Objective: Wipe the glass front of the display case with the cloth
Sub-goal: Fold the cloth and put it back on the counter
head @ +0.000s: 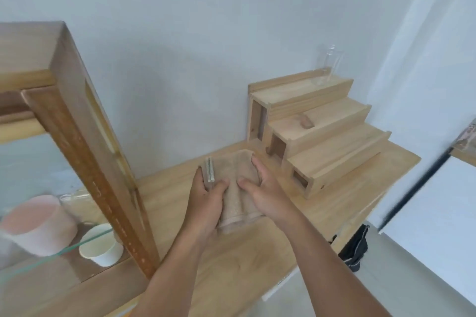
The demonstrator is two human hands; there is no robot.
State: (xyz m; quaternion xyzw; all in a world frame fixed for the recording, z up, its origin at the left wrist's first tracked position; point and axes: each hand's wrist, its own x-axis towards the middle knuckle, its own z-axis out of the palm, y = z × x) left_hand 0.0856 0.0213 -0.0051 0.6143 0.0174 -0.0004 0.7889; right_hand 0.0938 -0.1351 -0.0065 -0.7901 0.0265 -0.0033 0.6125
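A beige cloth (pixel 233 175) lies folded on the wooden table (pixel 247 255), held between both hands. My left hand (pixel 206 203) grips its left side together with a small clear block (pixel 209 170) that stands against the cloth. My right hand (pixel 265 188) grips the cloth's right edge, thumb on top. The wooden display case (pixel 77 121) stands at the left, well apart from the cloth. Its glass front (pixel 31 167) shows a pink cup (pixel 38 224) and a white cup (pixel 101 244) around a glass shelf (pixel 51 252).
A stepped wooden riser (pixel 319 134) stands just right of the hands, with a clear glass vase (pixel 327 64) on its top step. A black bag (pixel 355 247) hangs off the table's right edge. The white wall is behind.
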